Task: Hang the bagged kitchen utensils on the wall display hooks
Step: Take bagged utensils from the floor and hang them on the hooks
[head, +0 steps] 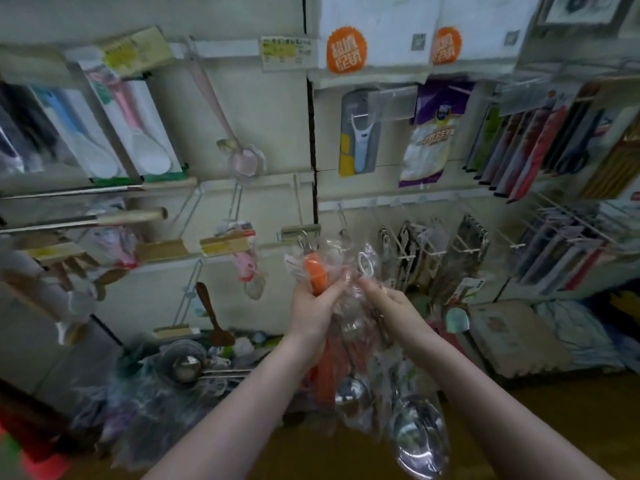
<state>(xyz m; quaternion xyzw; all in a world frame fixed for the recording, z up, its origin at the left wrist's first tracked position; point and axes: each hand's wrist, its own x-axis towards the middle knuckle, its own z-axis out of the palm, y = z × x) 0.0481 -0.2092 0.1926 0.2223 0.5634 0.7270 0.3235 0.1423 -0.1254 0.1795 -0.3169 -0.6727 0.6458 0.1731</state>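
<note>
Your left hand (311, 308) is gripping the bagged utensils (351, 389) as a bundle; your right hand (389, 301) is pinching one bag's top, likely separating it for the hook (297, 202).

A: Those bags (349, 306)?
B: Clear plastic, glossy and crinkled. The ladle (419, 441) at five o'clock is polished metal — mirror-bright.
A: And the orange handle (316, 273)?
B: Smooth plastic. The spoon (211, 313) at eight o'clock looks like dark matt wood.
</note>
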